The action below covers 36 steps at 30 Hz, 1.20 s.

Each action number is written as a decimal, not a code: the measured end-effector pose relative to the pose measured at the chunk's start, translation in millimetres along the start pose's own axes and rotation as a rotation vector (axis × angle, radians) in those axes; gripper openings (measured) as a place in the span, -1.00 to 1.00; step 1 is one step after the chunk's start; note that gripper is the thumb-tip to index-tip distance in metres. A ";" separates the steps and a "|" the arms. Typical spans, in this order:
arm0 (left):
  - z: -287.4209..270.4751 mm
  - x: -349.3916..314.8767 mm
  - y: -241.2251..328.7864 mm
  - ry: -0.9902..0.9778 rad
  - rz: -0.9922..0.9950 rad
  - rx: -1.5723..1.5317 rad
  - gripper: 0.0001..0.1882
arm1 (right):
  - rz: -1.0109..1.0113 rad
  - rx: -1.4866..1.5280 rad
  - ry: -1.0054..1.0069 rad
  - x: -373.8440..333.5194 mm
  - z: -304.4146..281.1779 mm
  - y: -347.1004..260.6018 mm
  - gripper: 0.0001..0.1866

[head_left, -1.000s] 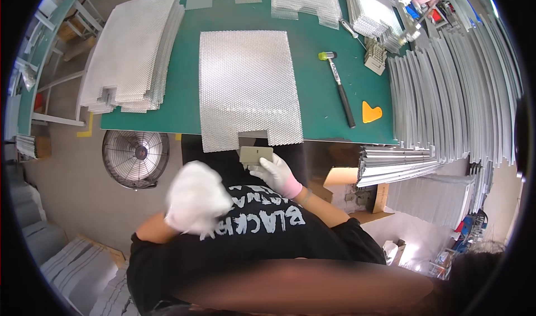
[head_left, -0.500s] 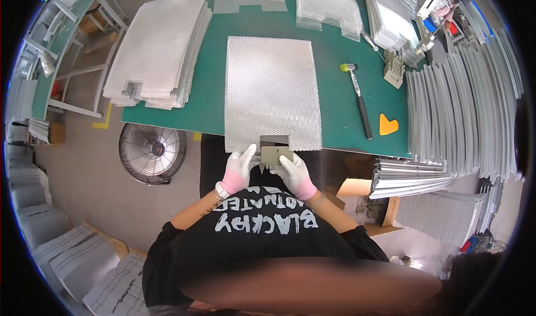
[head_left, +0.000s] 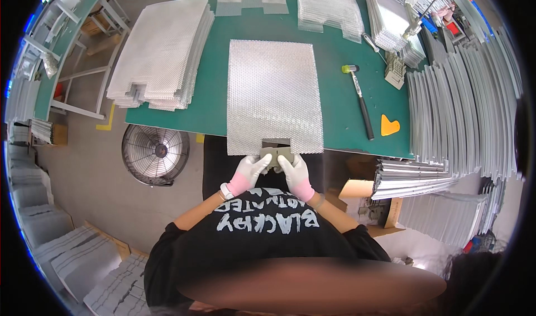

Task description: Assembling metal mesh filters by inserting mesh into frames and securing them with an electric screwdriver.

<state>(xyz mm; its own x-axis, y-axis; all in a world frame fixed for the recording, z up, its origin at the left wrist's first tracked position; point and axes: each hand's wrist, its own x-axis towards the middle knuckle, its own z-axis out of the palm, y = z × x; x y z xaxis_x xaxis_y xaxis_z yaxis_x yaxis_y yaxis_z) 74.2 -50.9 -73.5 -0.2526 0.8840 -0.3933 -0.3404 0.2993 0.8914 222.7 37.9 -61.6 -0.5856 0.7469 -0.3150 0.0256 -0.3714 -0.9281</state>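
Observation:
A silver mesh sheet [head_left: 273, 95] lies flat on the green table [head_left: 340, 115], its near edge with a rectangular notch hanging over the table's front. A small grey metal piece [head_left: 277, 152] sits in that notch. My left hand [head_left: 249, 172] and my right hand [head_left: 294, 174], both in white gloves with pink cuffs, hold this piece from either side, fingertips touching it just below the sheet's edge.
A tall stack of mesh sheets [head_left: 162, 53] lies on the table's left. A mallet [head_left: 358, 98] and an orange wedge [head_left: 389, 126] lie to the right. Metal frames [head_left: 463, 103] stack at the right. A floor fan [head_left: 154, 154] stands below the table's front.
My left hand came up from my chest to join the right at the small grey piece. Both hands then carried it up into the sheet's notch.

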 end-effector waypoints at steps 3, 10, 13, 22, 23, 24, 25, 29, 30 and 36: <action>7.9 -0.3 17.4 0.008 -0.071 0.004 -0.61 | -0.338 -0.437 0.310 0.7 -6.4 11.6 -0.77; 0.8 1.7 3.4 -0.012 -0.085 -0.080 -0.65 | 0.004 -0.145 0.343 3.3 -13.3 -3.9 -0.63; 2.7 3.5 -4.6 -0.009 -0.080 -0.155 -0.64 | -0.002 -0.207 0.373 2.3 -8.6 -9.0 -0.61; -23.8 -15.2 21.8 -0.530 -0.136 -0.051 -0.41 | -0.015 -0.050 0.348 3.4 -13.2 -4.0 -0.65; -21.6 -24.4 39.9 -0.466 -0.293 -0.092 -0.38 | -0.008 0.003 0.347 2.4 -12.4 -3.5 -0.66; -19.2 -26.3 46.0 -0.424 -0.301 -0.136 -0.38 | -0.002 0.052 0.339 2.0 -11.1 -3.5 -0.67; -17.9 -23.2 48.3 -0.424 -0.298 -0.132 -0.38 | -0.006 0.054 0.338 2.1 -9.2 -4.3 -0.67; -0.9 -6.1 35.8 -0.327 -0.319 -0.265 -0.50 | -0.043 0.026 0.366 2.7 -5.6 -6.1 -0.67; 1.4 -1.6 23.6 -0.297 -0.298 -0.366 -0.51 | -0.044 0.019 0.372 3.0 -5.7 -5.5 -0.66; 24.2 -1.5 4.8 -0.204 -0.194 -0.543 -0.58 | -0.067 0.040 0.360 2.8 -12.7 -8.3 -0.69</action>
<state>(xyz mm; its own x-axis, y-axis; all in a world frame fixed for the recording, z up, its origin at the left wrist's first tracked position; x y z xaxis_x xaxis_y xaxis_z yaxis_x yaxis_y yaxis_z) 94.9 -42.1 -63.2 0.0203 0.8985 -0.4385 -0.7897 0.2834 0.5442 231.1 50.1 -57.3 -0.2625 0.9137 -0.3101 -0.0392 -0.3312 -0.9427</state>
